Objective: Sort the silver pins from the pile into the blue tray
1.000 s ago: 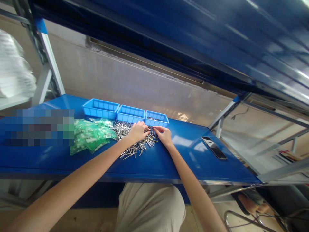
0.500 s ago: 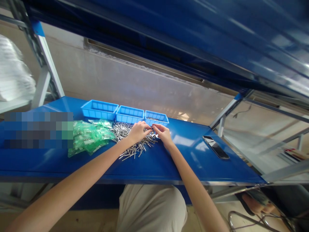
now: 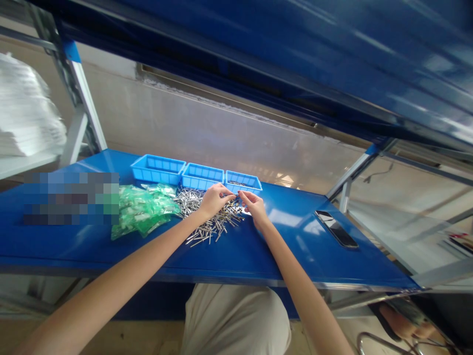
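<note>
Tiny dark piece (image 3: 238, 193) is seemingly pinched by fingers of left hand (image 3: 215, 199) and right hand (image 3: 255, 206); light grip advised.

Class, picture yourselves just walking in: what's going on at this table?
A person works bare-handed at a blue table. The left hand and right hand hold their fingertips close together over a pile of thin metal rods; anything pinched there is too small to tell. Behind stand three blue plastic bins, the right one holding some thin pieces. Green plastic bags lie left of the pile, a smartphone to the right.
</note>
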A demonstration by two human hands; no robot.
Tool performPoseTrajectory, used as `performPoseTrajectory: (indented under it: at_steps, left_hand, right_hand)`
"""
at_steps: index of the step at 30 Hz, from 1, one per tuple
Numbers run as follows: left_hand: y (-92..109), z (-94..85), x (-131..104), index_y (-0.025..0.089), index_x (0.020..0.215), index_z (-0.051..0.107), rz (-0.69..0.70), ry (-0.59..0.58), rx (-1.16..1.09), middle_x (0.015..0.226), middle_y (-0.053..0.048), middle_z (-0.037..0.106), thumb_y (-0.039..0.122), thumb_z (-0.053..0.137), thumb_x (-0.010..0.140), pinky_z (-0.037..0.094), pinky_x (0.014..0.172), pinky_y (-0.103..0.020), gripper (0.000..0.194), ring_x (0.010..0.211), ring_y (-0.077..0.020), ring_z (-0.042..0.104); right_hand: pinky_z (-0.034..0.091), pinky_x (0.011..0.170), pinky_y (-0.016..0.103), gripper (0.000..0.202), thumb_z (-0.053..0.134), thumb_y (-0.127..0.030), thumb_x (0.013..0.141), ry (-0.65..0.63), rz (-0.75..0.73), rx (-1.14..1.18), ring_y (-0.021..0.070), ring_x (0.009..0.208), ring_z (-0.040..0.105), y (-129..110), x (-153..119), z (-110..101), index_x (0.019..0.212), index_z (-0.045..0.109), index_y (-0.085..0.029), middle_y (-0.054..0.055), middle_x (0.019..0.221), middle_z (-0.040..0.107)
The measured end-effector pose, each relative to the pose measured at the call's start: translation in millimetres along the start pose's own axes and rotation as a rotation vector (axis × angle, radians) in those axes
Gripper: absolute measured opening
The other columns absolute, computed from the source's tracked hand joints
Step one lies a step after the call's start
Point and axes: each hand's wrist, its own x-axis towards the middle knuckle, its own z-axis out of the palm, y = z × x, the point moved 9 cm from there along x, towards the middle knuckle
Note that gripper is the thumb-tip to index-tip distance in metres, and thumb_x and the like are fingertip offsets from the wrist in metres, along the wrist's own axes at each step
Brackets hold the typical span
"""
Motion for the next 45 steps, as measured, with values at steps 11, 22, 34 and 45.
performPoseTrajectory:
  at_steps: [11,22,34,45]
  left_hand:
    - [-2,-7.4,1,0.019,0.074,0.068,-0.059,0.040,-0.036,0.076,-0.002,0.060,0.039,0.062,0.071,0.042,0.065,-0.026,0.021,0.064,-0.0114,0.051]
    - [5,6.7,-4,0.018,0.071,0.068,0.021,-0.043,0.050,0.076,-0.003,0.059,0.038,0.062,0.070,0.043,0.066,-0.028,0.020,0.069,-0.0138,0.053]
    - [-5,-14.8,-1,0.018,0.082,0.066,-0.073,0.116,0.094,0.081,-0.003,0.058,0.033,0.050,0.079,0.043,0.064,-0.027,0.022,0.064,-0.0123,0.052]
    - [-1,-6.2,-3,0.018,0.073,0.066,-0.083,0.055,0.118,0.082,-0.004,0.060,0.031,0.052,0.078,0.043,0.070,-0.029,0.020,0.074,-0.0155,0.055]
  right_hand:
    - [0.030,0.040,0.018,0.044,0.061,-0.052,0.063,0.003,-0.041,-0.049,0.0083,0.050,0.042,-2,-1,-2,0.089,0.068,-0.017,0.001,0.063,0.057]
    - [0.033,0.037,0.017,0.044,0.059,-0.052,0.065,-0.021,-0.042,-0.076,0.0088,0.050,0.045,-2,-2,1,0.089,0.068,-0.016,0.002,0.063,0.057]
    - [0.036,0.035,0.018,0.044,0.061,-0.050,0.063,0.014,-0.012,-0.088,0.0095,0.049,0.051,0,1,-6,0.090,0.068,-0.016,0.006,0.078,0.066]
    - [0.042,0.040,0.020,0.045,0.060,-0.045,0.065,0.065,0.022,0.058,0.0159,0.066,0.061,3,6,-17,0.101,0.064,-0.019,0.008,0.093,0.066]
